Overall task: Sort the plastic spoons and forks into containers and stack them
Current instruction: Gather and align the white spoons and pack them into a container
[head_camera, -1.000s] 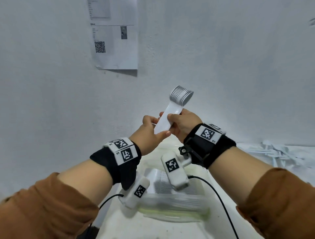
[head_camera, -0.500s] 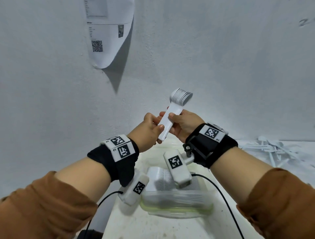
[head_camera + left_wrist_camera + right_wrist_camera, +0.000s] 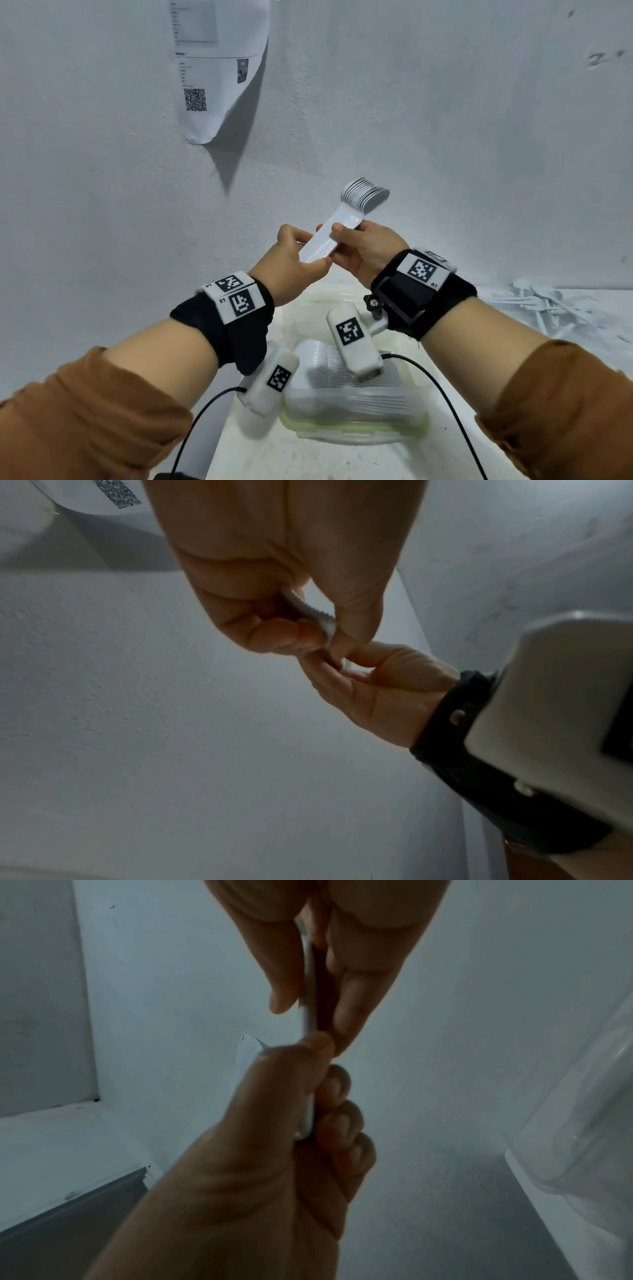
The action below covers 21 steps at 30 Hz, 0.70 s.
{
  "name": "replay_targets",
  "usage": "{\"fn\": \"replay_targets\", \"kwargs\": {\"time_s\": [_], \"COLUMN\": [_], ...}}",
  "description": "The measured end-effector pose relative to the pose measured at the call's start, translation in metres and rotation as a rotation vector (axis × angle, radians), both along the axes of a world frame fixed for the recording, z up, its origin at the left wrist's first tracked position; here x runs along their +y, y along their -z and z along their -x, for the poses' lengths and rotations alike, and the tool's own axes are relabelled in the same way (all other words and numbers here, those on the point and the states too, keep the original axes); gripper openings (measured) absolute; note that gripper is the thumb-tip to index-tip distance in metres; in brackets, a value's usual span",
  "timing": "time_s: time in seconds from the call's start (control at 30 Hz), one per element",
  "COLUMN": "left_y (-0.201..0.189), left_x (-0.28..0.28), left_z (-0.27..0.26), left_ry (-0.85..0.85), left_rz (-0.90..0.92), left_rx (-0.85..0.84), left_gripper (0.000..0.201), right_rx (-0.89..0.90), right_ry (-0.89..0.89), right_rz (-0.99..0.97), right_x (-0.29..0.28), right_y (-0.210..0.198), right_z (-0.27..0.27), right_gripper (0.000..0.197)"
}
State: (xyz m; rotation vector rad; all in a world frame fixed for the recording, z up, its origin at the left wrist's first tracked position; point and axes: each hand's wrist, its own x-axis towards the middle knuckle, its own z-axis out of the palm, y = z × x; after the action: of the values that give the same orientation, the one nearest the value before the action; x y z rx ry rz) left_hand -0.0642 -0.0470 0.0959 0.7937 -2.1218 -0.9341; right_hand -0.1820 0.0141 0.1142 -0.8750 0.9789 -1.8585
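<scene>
A nested stack of white plastic spoons (image 3: 342, 226) is held up in the air in front of the wall, bowls pointing up and right. My left hand (image 3: 294, 260) pinches the handle ends of the stack (image 3: 322, 620). My right hand (image 3: 363, 245) grips the handles nearer the bowls, thumb on top; its wrist view shows the stack (image 3: 308, 988) edge-on between both hands. Below my wrists stands a clear container (image 3: 356, 425) with a greenish rim, holding a row of stacked white cutlery (image 3: 325, 363).
A loose heap of white plastic cutlery (image 3: 537, 305) lies on the white table at the right. A paper sheet with a QR code (image 3: 212, 68) curls off the wall above. Black cables (image 3: 445, 401) run from the wrist cameras across the table.
The spoon stack has tilted lower, more towards the horizontal, and both hands have shifted along its handles. The paper sheet on the wall has peeled and curled away at its right side.
</scene>
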Motion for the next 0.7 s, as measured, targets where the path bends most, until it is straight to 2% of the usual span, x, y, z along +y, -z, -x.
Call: {"fn": "replay_targets", "kwargs": {"time_s": [0.1, 0.2, 0.27, 0.37, 0.4, 0.47, 0.6, 0.7], "left_y": [0.001, 0.002, 0.003, 0.004, 0.003, 0.001, -0.003, -0.004], "left_x": [-0.003, -0.007, -0.011, -0.014, -0.014, -0.014, -0.016, -0.019], "left_z": [-0.003, -0.007, -0.012, -0.017, -0.018, -0.02, -0.022, -0.024], "left_ry": [-0.007, -0.027, -0.041, -0.04, -0.032, -0.01, 0.024, 0.028], "left_rz": [-0.013, -0.033, -0.039, -0.037, -0.034, -0.02, 0.028, 0.05], "left_rx": [0.033, 0.048, 0.022, -0.036, -0.056, -0.099, -0.173, -0.225], "left_gripper": [0.034, 0.035, 0.035, 0.034, 0.034, 0.035, 0.037, 0.037], "right_rx": [0.119, 0.351, 0.567, 1.014, 1.17, 1.48, 2.016, 2.207], "right_ry": [0.02, 0.144, 0.288, 0.43, 0.418, 0.381, 0.315, 0.223], "right_rz": [-0.059, -0.201, -0.244, -0.208, -0.2, -0.22, -0.385, -0.482], "right_x": [0.006, 0.016, 0.02, 0.021, 0.021, 0.017, 0.009, 0.004], "right_y": [-0.001, -0.006, -0.011, -0.021, -0.025, -0.031, -0.037, -0.039], "right_z": [0.004, 0.009, 0.013, 0.015, 0.011, 0.004, -0.011, -0.016], "right_gripper": [0.01, 0.012, 0.015, 0.011, 0.012, 0.03, 0.046, 0.043]}}
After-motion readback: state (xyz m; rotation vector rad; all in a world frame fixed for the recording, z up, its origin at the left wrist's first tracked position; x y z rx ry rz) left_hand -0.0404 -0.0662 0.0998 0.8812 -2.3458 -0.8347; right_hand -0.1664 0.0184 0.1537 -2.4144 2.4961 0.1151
